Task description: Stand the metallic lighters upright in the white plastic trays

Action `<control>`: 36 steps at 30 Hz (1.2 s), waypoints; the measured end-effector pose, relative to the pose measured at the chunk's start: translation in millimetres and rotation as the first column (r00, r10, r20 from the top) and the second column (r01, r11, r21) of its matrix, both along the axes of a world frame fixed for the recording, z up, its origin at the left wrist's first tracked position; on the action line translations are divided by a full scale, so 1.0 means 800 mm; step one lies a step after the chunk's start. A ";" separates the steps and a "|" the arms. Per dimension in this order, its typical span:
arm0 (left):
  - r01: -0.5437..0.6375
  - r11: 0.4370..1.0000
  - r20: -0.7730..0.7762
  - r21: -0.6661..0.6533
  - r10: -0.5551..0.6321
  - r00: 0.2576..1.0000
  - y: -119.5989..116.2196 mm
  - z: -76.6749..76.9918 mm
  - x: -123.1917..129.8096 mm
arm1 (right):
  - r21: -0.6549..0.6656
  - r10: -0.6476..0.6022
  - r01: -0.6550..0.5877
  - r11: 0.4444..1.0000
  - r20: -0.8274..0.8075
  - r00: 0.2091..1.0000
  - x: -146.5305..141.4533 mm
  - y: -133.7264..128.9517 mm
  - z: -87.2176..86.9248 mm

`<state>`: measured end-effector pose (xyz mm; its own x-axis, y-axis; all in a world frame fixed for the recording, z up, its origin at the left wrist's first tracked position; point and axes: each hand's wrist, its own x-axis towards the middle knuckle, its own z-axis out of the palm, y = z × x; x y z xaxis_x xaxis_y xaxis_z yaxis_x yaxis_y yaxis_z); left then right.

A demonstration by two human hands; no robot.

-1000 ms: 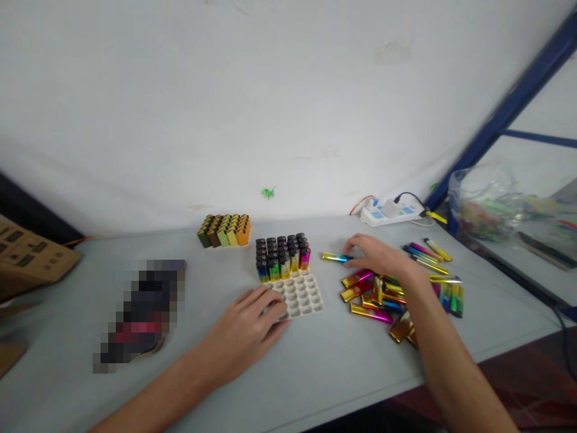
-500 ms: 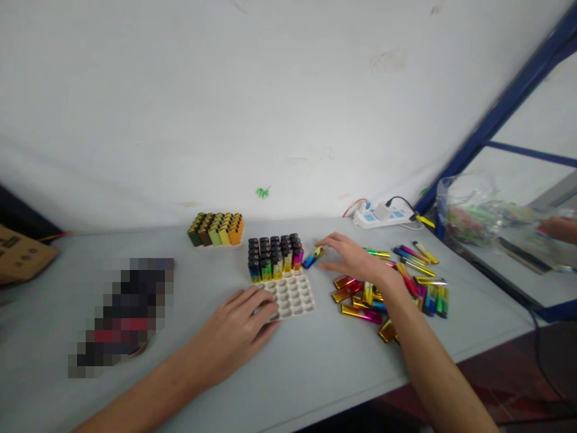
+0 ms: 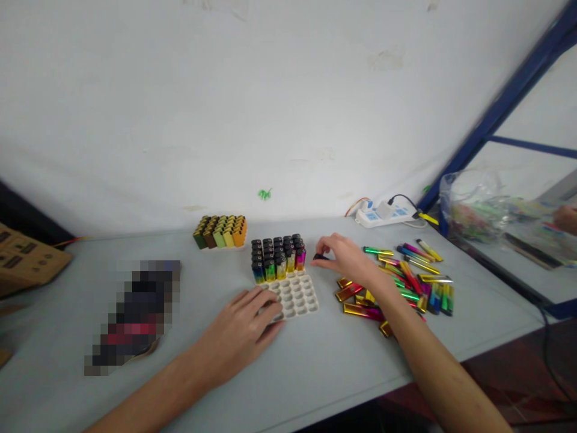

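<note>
My left hand (image 3: 250, 319) rests at the left side of a white tray (image 3: 301, 294) with rows of hollows, its fingers curled over the edge and gripping it. Several lighters (image 3: 280, 267) with black tops and shiny coloured bodies stand upright in the tray's far rows. To the right of them, my right hand (image 3: 338, 255) is closed in a pinch on a single lighter (image 3: 320, 257). Only its dark end shows between thumb and fingers; the rest is hidden. A loose pile of metallic coloured lighters (image 3: 360, 311) lies beneath and beside my right forearm.
Against the wall stands a second block of lighters (image 3: 220, 233) in green, brown and orange. A power strip (image 3: 385, 213) lies at the back right. To the left are a blurred-out dark object (image 3: 135, 313) and a cardboard box (image 3: 31, 258). Another person's hand (image 3: 565, 218) shows far right.
My right hand has closed on the lighter that lay beside the standing rows and lifted it. My left hand stays at the tray. The view has shifted slightly.
</note>
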<state>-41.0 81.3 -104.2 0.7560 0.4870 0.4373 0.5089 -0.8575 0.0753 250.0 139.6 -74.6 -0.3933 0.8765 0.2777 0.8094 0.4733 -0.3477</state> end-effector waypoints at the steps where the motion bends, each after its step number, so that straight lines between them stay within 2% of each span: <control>1: 0.001 1.000 0.003 0.001 -0.001 1.000 0.000 0.000 0.000 | 0.063 0.004 -0.002 0.998 -0.033 0.999 0.000 -0.002 0.004; 4: 0.005 1.000 0.007 -0.001 -0.005 1.000 0.000 -0.001 0.000 | 0.173 0.102 -0.080 0.982 -0.118 0.988 -0.004 -0.008 0.017; 9: -0.012 1.000 0.000 -0.008 0.012 1.000 0.000 0.000 0.001 | 0.154 0.264 -0.235 0.960 -0.204 0.943 -0.016 -0.020 0.023; 15: -0.010 0.999 -0.019 -0.036 0.009 1.000 -0.001 0.003 0.001 | 0.170 0.352 -0.320 0.932 -0.215 0.911 -0.031 -0.026 0.022; 24: -0.001 0.999 -0.025 -0.051 0.000 1.000 0.001 -0.003 -0.001 | 0.269 0.359 -0.301 0.915 -0.201 0.912 -0.032 -0.030 0.035; 30: 0.001 0.998 -0.026 -0.066 -0.003 1.000 0.001 -0.002 -0.001 | 0.227 0.338 -0.294 0.929 -0.188 0.922 -0.036 -0.031 0.027; 36: 0.000 0.997 -0.032 -0.072 -0.002 0.999 0.000 -0.002 -0.003 | 0.238 0.333 -0.290 0.927 -0.164 0.929 -0.047 -0.036 0.029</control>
<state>-43.1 81.3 -105.4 0.7696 0.5159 0.3762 0.5114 -0.8508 0.1206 212.7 110.7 -51.2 -0.5552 0.6332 0.5392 0.5337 0.7685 -0.3530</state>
